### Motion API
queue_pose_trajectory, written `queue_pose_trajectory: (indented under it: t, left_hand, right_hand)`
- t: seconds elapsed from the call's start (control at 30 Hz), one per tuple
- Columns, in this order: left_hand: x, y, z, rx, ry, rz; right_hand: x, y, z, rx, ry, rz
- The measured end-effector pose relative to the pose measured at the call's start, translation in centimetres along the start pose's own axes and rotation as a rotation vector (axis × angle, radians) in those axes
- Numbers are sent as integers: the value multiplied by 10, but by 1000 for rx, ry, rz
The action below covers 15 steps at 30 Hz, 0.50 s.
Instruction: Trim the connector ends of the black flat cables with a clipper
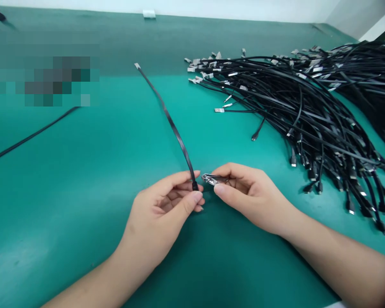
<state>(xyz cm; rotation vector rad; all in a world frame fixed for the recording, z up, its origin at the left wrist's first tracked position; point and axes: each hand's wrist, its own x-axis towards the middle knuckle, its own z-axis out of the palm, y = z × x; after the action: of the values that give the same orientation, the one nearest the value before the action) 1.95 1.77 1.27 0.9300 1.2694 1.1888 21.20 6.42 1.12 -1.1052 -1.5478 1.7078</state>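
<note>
My left hand pinches the near end of a short black USB cable by its dark connector. From there the cable runs away and to the left across the green mat, ending in a silver plug. My right hand is closed on shiny metal nail clippers, held between thumb and fingers. The clippers' jaw end points left, just beside the connector in my left hand. Whether the two touch, I cannot tell.
On the right lies a big heap of black cables, with a second pile behind it. Another cable crosses the green mat at left, near a blurred-out patch. A small white piece sits at the back edge.
</note>
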Motion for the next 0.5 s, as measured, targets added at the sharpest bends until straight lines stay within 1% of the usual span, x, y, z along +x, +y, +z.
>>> queue_pose_trajectory:
  t: [0.13, 0.2, 0.37, 0.5]
  left_hand:
    - [-1, -3, -1, 76, 68, 41]
    - [-1, -5, -2, 122, 84, 71]
    - [-2, -7, -3, 211, 57, 95]
    - [-2, -6, -3, 261, 49, 110]
  right_hand:
    - [0, -3, 0, -50, 11, 9]
    - [0, -4, 1, -57, 3, 7]
    - [-2, -5, 2, -93, -2, 28]
    - [-3, -5, 3, -153, 42, 37]
